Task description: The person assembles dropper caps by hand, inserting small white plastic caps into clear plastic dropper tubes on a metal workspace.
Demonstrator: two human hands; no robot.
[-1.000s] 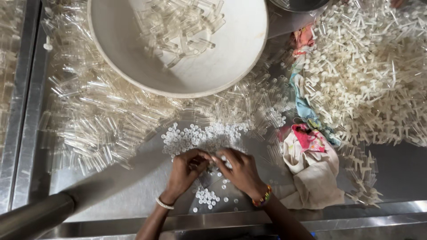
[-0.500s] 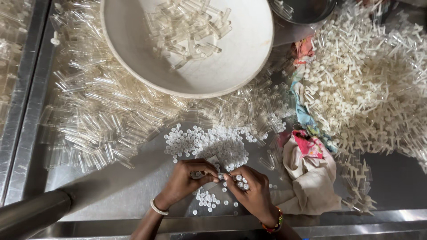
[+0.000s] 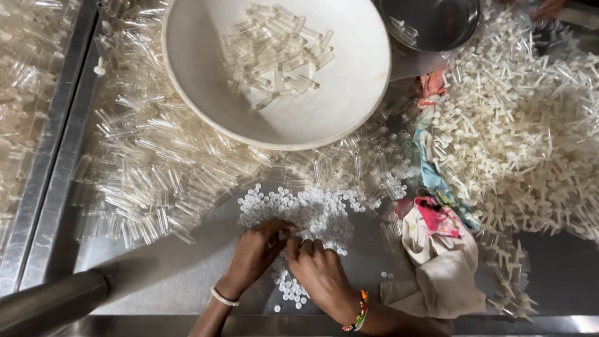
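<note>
- Small white caps (image 3: 306,212) lie heaped on the steel table (image 3: 156,274), touching and just beyond our fingertips
- left hand (image 3: 254,254) and right hand (image 3: 319,274) meet at the heap's near edge, fingers curled and pressed together, seemingly pinching one small white piece between them; exact grip hidden
- clear plastic tubes (image 3: 156,181) spread loose beyond and left of the fingers, glossy, thin, cylindrical
- white bowl (image 3: 349,93) further beyond the fingers, round, matte, holds some tubes; looks like a collecting dish
- white plungers (image 3: 518,143), stemmed with flat heads, piled right of the fingers
- crumpled cloth (image 3: 437,262) just right of right hand, soft, beige with pink print
</note>
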